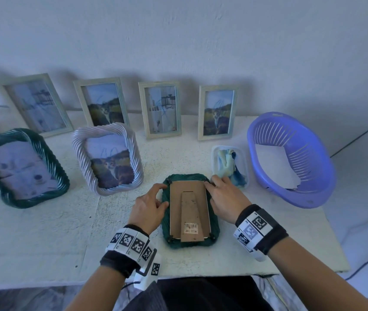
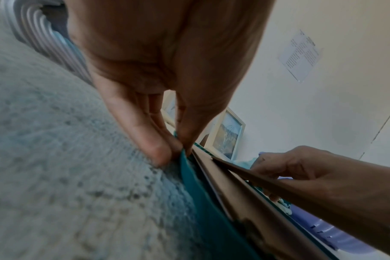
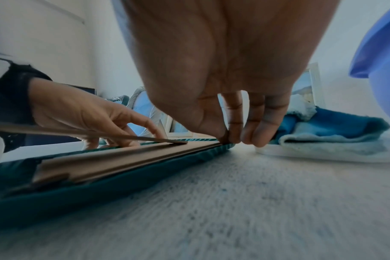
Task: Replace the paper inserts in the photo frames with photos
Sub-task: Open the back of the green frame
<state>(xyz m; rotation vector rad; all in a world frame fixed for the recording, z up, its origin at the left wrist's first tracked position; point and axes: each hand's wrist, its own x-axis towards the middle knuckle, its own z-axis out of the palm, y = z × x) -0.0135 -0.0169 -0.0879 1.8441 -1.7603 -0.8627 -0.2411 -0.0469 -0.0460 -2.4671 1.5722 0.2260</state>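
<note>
On speckled table [image 1: 43,232], ribbed teal frame [image 1: 167,223] face-down, brown cardboard backing [image 1: 188,198]

White speckled bench [image 1: 43,232] w/ lots on it. 4 pale frames [image 1: 162,110] stand in a row at the back, leaning on the wall. In front, at left: a green wavy frame [image 1: 19,169] & a light wavy frame [image 1: 109,159]. A green frame [image 1: 190,243] lies face down in the middle, near edge. To its right: a small white tray [image 1: 215,153] w/ a blue cloth [image 1: 236,176], then a purple basket [image 1: 290,160] w/ paper [image 1: 275,164] in it
</note>
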